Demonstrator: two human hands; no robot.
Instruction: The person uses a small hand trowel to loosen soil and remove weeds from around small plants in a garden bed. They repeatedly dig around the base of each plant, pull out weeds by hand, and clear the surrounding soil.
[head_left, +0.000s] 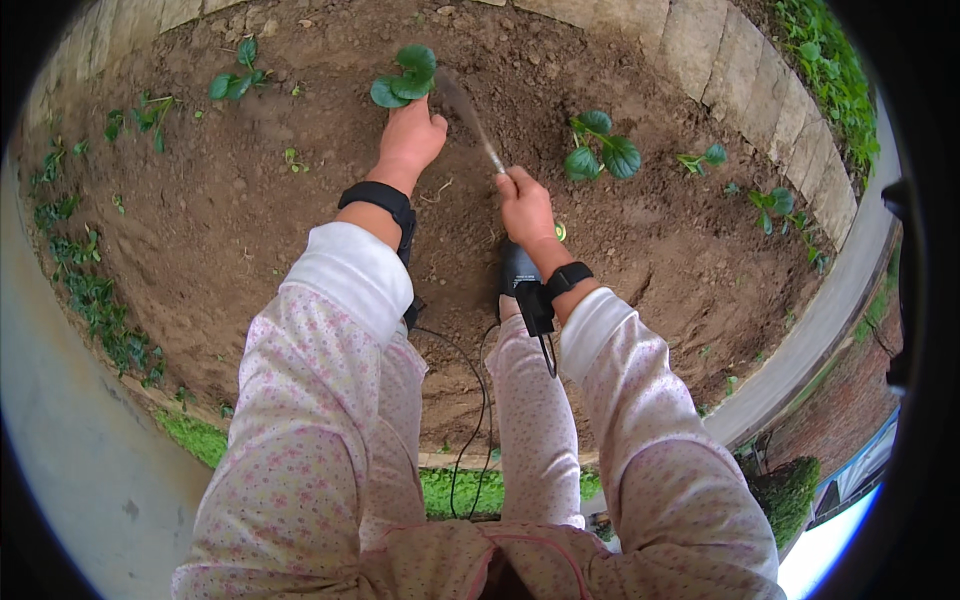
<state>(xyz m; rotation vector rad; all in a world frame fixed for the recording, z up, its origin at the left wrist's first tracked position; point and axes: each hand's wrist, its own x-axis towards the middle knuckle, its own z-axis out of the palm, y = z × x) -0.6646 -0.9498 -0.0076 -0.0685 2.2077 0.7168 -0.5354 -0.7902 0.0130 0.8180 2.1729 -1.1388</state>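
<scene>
My left hand (412, 139) is at the base of a leafy green plant (409, 77) in the upper middle, its fingers partly hidden under the leaves; whether they grip the stem is unclear. My right hand (525, 199) is closed on the pale handle of a metal-bladed hand tool (469, 109), whose blurred blade points up and left, close to the plant. To the right of the tool, another leafy plant (600, 150) stands in the brown soil (337, 247). A smaller leafy plant (238, 79) grows at the upper left.
Stone slabs (720, 60) edge the bed along the top and right. Low plants (101, 300) line its left side, beside a concrete path (82, 450). My dark shoe (517, 266) stands on the soil below my right hand. Thin black cables (480, 397) hang between my legs.
</scene>
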